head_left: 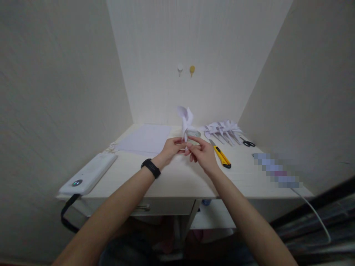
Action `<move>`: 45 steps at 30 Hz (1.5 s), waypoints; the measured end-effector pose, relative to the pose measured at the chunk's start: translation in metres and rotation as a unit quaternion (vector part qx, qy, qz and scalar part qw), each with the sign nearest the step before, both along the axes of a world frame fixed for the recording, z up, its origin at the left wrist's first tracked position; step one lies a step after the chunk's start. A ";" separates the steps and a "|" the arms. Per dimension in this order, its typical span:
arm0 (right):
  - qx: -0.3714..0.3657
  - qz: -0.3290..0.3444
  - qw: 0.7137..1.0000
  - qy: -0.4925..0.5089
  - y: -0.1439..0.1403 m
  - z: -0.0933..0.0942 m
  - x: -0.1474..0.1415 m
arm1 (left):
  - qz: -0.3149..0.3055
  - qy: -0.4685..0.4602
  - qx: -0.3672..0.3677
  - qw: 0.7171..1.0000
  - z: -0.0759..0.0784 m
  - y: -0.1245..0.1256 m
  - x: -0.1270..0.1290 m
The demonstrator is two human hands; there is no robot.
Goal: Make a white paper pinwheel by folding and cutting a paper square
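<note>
Above the middle of a pale desk (177,181), my left hand (171,147) and my right hand (203,153) meet at the white stick of a paper pinwheel (185,117). Both hands pinch the stick near its lower end. The pinwheel's folded white blades stand upright above my fingers. A black band sits on my left wrist (150,168). A roll of clear tape (194,133) lies just behind my hands.
A pile of finished white pinwheels (223,130) lies at the back right, with black scissors (247,143) beside it. A yellow utility knife (222,156) lies right of my right hand. White paper sheets (145,139) are at back left, a white device (88,173) at the left edge.
</note>
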State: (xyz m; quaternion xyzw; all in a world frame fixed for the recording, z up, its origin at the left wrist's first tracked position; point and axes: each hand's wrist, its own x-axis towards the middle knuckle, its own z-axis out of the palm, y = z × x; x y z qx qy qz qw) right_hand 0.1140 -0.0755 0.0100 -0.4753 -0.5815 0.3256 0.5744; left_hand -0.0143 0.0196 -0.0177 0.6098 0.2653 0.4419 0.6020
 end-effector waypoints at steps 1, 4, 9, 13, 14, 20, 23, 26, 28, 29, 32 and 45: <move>0.033 -0.078 0.994 -0.064 0.001 -0.007 0.007 | 0.008 -0.016 -0.009 1.000 0.002 -0.001 0.000; 0.072 -0.226 0.940 -0.247 0.003 -0.024 0.022 | 0.019 -0.030 -0.033 0.999 0.008 -0.004 -0.001; 0.050 -0.202 0.926 -0.313 0.003 -0.033 0.023 | 0.016 0.009 -0.016 1.000 0.010 -0.009 0.000; 0.032 -0.193 0.933 -0.303 0.004 -0.032 0.019 | -0.008 0.015 -0.001 1.000 0.008 -0.011 0.002; 0.027 -0.193 0.933 -0.301 0.005 -0.032 0.019 | -0.012 0.015 0.004 1.000 0.008 -0.012 0.003; 0.038 -0.192 0.940 -0.278 0.005 -0.035 0.019 | -0.018 0.010 0.003 1.000 0.008 -0.014 0.005; 0.040 -0.202 0.940 -0.271 0.009 -0.030 0.025 | -0.025 0.001 -0.008 1.000 0.007 -0.013 0.006; 0.014 -0.251 0.918 -0.308 0.029 -0.017 0.046 | -0.021 0.021 -0.016 0.999 0.001 -0.012 0.009; -0.024 -0.287 0.880 -0.378 0.050 -0.006 0.069 | -0.022 0.064 -0.016 0.998 -0.004 -0.010 0.010; -0.060 -0.307 0.855 -0.414 0.061 -0.001 0.081 | -0.027 0.090 -0.012 0.995 -0.007 -0.009 0.011; -0.138 -0.350 0.807 -0.456 0.092 0.005 0.111 | -0.041 0.150 0.011 0.988 -0.014 -0.007 0.013; -0.227 -0.349 0.766 -0.490 0.126 -0.016 0.138 | -0.058 0.217 0.057 0.973 -0.014 -0.009 0.013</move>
